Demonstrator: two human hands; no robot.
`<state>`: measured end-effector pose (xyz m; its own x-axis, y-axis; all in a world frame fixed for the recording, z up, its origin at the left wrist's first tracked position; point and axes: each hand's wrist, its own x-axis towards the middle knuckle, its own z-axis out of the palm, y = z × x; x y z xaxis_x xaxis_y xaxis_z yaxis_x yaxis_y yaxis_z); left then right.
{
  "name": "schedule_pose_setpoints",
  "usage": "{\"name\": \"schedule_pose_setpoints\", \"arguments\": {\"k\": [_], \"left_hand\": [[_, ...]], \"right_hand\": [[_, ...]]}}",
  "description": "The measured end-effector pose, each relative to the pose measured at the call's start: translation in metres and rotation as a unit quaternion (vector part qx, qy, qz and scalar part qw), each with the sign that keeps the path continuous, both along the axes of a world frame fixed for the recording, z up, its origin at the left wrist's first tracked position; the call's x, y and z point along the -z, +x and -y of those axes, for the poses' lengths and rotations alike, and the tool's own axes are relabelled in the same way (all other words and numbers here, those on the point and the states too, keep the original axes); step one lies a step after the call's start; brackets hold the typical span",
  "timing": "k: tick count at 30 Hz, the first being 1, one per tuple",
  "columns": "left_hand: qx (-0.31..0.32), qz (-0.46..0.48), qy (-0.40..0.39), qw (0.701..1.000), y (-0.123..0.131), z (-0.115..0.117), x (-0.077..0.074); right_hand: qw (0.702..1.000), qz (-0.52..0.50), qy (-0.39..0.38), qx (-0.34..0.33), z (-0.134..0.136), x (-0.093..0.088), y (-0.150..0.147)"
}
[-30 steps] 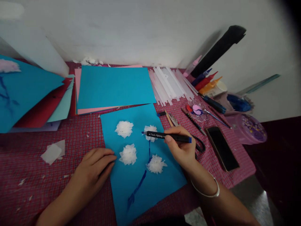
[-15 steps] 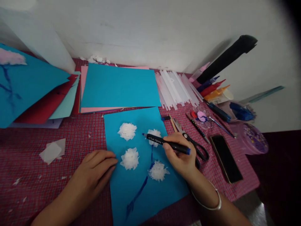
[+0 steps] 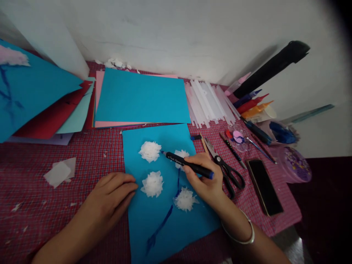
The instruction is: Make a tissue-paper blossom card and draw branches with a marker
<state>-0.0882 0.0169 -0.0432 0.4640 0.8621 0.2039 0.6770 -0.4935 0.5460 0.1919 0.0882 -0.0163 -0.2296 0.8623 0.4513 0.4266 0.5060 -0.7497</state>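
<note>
Pinching the black marker (image 3: 187, 165) between thumb and fingers, the right hand (image 3: 206, 183) is holding its grip clamped around the barrel, close to the blue-capped rear end. The marker is slanting up and away to the left of that grip, and its tip is pointing into the gap between two white paper tufts, one (image 3: 150, 151) just beyond the tip and one (image 3: 181, 154) partly hidden behind the barrel; whether the tip is touching the paper cannot be told. Two more tufts are lying on the blue sheet (image 3: 143, 227): one (image 3: 152, 184) to the left of the grip and one (image 3: 185, 199) just below it. A dark blue drawn line (image 3: 162, 224) is running down the sheet from under the grip. The left hand (image 3: 112, 198) is resting flat, its grip loose and holding nothing, with its fingertips pressing on the sheet's left edge. To the right of the marker grip, the scissors (image 3: 227, 170) are lying just beside the knuckles on the table (image 3: 82, 161), and a dark phone (image 3: 264, 187) is lying farther right.
</note>
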Motion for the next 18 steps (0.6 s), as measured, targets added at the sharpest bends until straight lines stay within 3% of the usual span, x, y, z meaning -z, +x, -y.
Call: {"name": "schedule_pose_setpoints", "arguments": {"k": [18], "left_hand": [[0.002, 0.005, -0.015, 1.000, -0.0001, 0.0002, -0.0016]], "right_hand": [[0.999, 0.013, -0.037, 0.012, -0.0025, -0.0020, -0.0028]]}}
